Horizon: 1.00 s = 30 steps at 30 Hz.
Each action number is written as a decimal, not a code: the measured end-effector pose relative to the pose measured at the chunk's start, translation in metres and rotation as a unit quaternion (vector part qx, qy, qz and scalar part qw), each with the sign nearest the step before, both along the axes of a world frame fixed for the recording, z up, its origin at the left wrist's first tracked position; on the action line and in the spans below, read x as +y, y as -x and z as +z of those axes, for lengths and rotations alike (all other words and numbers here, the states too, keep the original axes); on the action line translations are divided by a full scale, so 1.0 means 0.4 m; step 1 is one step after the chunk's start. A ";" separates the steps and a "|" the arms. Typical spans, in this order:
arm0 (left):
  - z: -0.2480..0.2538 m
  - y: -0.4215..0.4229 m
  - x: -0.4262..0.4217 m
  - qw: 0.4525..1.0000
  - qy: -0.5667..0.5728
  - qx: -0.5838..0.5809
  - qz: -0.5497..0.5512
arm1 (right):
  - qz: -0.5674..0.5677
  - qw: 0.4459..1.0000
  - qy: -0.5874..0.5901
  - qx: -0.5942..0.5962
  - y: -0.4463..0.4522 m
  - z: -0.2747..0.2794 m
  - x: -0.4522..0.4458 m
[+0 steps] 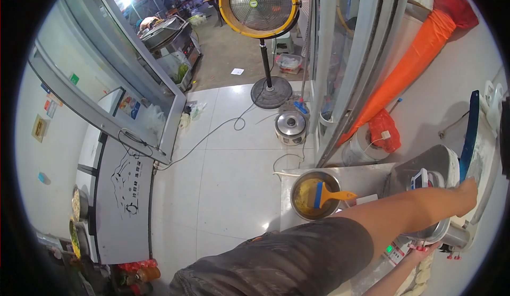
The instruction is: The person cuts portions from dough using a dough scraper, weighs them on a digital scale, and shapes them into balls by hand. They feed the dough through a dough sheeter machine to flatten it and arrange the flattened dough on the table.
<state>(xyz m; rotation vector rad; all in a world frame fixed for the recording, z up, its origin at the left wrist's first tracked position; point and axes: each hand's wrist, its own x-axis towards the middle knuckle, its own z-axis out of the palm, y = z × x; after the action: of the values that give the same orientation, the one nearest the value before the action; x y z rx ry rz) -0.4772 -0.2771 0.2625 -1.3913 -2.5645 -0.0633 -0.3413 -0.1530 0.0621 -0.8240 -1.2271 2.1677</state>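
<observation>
My left arm, in a dark sleeve, reaches across to the right. My left hand point(467, 196) is closed at the edge of a pale, floury panel point(483, 152) with a dark blue strip; what its fingers hold is hidden. Lower down, my right hand point(422, 253) is by the underside of a stainless-steel container point(457, 236), close to small red parts. Its fingers are mostly hidden. Pale dough-like pieces point(421, 281) lie below it. Beside my left forearm, a metal bowl point(293, 185) holds something yellowish and an orange-handled brush point(333, 194).
A device with red and green lights point(392, 250) sits under my forearm. A lidded pot point(290, 126) stands on the tiled floor, near a yellow pedestal fan point(258, 3) and its trailing cable point(212, 136). Sliding glass doors frame the opening. A white bucket point(358, 150) stands by the wall.
</observation>
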 end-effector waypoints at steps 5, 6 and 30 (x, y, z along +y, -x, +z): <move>-0.001 -0.007 -0.019 1.000 -0.019 0.021 -0.008 | -0.022 1.000 -0.006 -0.007 -0.040 0.051 -0.069; 0.006 -0.007 -0.027 1.000 -0.013 0.016 -0.012 | -0.006 0.999 -0.025 0.029 -0.045 0.027 -0.046; 0.017 -0.015 -0.059 1.000 -0.005 0.002 -0.028 | 0.087 0.980 0.141 0.114 -0.195 -0.093 0.063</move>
<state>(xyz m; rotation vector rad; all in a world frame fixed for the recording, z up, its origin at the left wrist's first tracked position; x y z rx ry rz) -0.4712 -0.3007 0.2691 -1.4572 -2.5197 -0.0831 -0.2632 -0.1279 0.0249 -0.5706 -0.9187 2.5375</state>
